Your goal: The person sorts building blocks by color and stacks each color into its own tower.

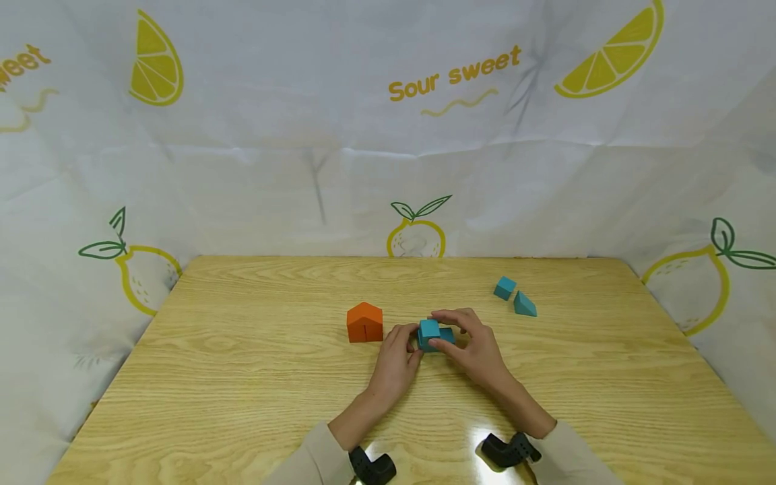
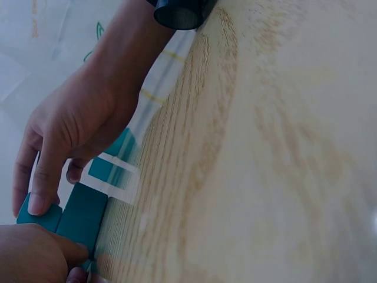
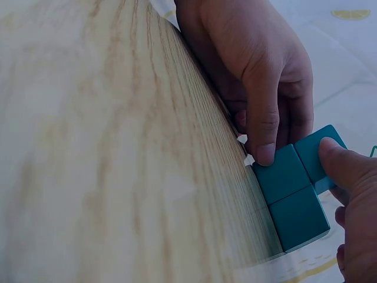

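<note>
Several small teal blocks are stacked between the two hands. The right hand [image 1: 479, 350] pinches the upper teal cube [image 1: 429, 327] between thumb and fingers; in the right wrist view its thumb lies across that cube's face. Below are two lower teal blocks [image 3: 299, 218], side by side on the table, and the cube sits over the left one. With thumb in front and fingers at its left side, the left hand [image 1: 395, 364] holds the left lower block [image 3: 281, 174]. Just left of that hand stands an orange block shape [image 1: 364, 323] with a peaked top and a narrow slit.
Farther back on the right lie a loose teal cube [image 1: 504, 288] and a teal triangular block [image 1: 525, 304]. The wooden table [image 1: 242, 377] ends at a white lemon-printed cloth [image 1: 279, 195] behind and at the sides. Black wrist devices [image 1: 509, 450] sit near both sleeves.
</note>
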The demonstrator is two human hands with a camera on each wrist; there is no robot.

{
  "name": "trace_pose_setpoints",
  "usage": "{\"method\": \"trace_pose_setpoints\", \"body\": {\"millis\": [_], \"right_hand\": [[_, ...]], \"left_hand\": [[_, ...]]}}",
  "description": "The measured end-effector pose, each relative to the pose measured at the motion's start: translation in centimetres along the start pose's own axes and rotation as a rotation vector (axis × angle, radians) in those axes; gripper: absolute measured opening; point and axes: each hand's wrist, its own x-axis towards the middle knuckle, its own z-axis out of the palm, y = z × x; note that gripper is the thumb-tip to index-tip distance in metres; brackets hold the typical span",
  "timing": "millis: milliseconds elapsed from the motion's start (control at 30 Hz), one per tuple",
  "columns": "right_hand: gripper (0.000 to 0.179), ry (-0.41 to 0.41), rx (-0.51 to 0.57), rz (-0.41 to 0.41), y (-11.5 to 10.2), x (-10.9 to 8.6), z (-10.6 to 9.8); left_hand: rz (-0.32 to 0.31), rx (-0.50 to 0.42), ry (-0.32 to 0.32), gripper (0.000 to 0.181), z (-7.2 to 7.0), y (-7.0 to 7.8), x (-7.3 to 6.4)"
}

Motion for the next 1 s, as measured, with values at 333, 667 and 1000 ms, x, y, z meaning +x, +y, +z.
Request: {"method": "trace_pose_setpoints", "body": {"millis": [333, 667, 1000], "right_hand": [[0.052, -0.032, -0.016, 0.007, -0.02, -0.13, -0.14], [0.043, -0.005, -0.059, -0.016, 0.24, -0.19, -0.48], [0.042, -0.014, -0.049, -0.02, 0.37, -0.12, -0.36]], "left_hand": [[0.001, 0.0, -0.002, 0.037, 0.11, -0.15, 0.03], [0.009, -0.016, -0.003, 0.037, 0.22, -0.15, 0.08], [0.0, -0.012, -0.008, 0.037, -0.04, -0.03, -0.02]]}}
